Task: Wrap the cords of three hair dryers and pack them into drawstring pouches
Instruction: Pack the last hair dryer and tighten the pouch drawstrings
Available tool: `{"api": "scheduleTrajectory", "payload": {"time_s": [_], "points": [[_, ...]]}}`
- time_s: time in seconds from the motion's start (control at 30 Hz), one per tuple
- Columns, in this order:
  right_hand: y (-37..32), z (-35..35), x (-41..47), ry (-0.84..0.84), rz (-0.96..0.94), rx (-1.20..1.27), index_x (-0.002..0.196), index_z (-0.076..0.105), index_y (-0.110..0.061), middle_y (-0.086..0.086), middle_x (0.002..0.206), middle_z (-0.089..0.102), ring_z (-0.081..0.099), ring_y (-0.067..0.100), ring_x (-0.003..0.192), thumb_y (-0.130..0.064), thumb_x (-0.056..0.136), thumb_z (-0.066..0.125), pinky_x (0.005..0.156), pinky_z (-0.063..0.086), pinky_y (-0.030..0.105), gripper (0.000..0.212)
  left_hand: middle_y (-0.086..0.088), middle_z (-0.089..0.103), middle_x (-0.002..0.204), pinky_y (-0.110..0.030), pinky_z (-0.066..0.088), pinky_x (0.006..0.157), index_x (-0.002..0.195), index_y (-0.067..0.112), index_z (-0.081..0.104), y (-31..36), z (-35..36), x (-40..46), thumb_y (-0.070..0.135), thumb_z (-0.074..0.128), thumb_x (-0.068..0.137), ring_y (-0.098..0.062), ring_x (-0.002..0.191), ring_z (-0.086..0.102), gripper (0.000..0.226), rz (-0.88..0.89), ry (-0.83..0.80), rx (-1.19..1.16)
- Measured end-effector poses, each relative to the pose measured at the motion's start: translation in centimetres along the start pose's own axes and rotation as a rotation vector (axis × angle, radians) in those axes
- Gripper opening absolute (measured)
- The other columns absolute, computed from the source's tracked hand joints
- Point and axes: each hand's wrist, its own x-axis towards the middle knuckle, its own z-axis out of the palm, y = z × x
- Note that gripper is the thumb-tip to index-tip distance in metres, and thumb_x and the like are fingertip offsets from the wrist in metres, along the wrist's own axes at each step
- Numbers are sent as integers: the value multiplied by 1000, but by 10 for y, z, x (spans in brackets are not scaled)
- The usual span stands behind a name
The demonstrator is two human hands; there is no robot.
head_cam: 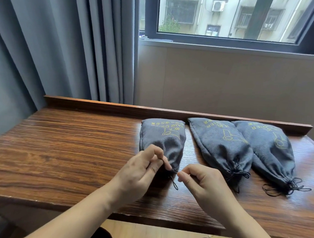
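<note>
In the head view, three soft grey cloth pouches with yellow hair dryer drawings are lying on a long brown wooden bench [58, 149]. All three look full and puffy.

The left hand [142, 171] is curling its fingers and pinching a thin black drawstring [173, 180] at the mouth of the nearest grey pouch [162, 137]. So the left grip is closed on the string. A small loop of that string is hanging down just below the left grip, between the two hands.

The right hand [202, 182] is sitting just to the right of the left grip. Its thumb and first finger are pressing together at the tips, right beside the end of the string. The string is too thin to tell for sure if the right grip is holding it.

The nearest pouch is stretching away from the left grip toward the back of the bench. Its mouth is bunching up tight right at the fingertips.

The middle grey pouch [222, 143] is lying to the right of the right grip, near it. Its mouth is pulled shut and its black strings are tied in a knot. The far right grey pouch [272, 148] is lying beside the middle one, touching it, well apart from both grips. Its strings are tied too, with loose loops spreading on the bench.

A grey curtain [65, 39] is hanging behind the bench, and a window [232, 16] is showing buildings outside.
</note>
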Motion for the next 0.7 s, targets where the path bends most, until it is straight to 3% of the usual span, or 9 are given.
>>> {"api": "scheduleTrajectory", "payload": {"time_s": [0.13,0.2,0.3,0.5,0.6,0.7], "points": [[10,-3,2,36,55,14,73,66,-23,-6,58,54,48,7,57,-35,94,65,57,38,23,24,4,73,100,-43,48,97,101,24,46,-3,-2,2,17,42,101,-23,107,66,8,-68,43,-119],[16,-3,3,55,98,28,70,66,-23,-10,55,52,48,6,56,-31,94,66,55,34,18,25,2,69,103,-45,50,93,97,25,54,-6,-5,0,23,46,99,-22,105,64,8,-134,103,-187],[22,-1,3,23,137,41,68,66,-22,-10,50,44,43,6,51,-30,94,65,53,31,18,27,1,57,84,-41,45,78,88,16,58,-9,-8,-4,36,56,85,-14,81,54,20,-311,130,-265],[26,9,5,-6,151,85,69,67,-24,-6,52,45,41,6,53,-30,94,64,54,31,20,26,-3,51,68,-21,32,53,87,7,55,-11,-7,-11,11,62,77,-10,57,39,13,-577,158,-937],[28,12,4,-21,140,101,71,67,-25,7,61,56,43,5,55,-31,95,64,58,34,24,25,-2,60,71,-21,32,50,97,4,52,-14,-9,-13,9,69,75,-10,52,36,28,-600,152,-1101],[28,14,3,-22,135,106,71,67,-26,6,62,57,44,5,56,-31,95,64,59,35,24,25,-8,65,84,-23,32,51,101,4,52,-18,-8,-16,12,80,64,-12,52,38,48,-611,149,-1195]]}}
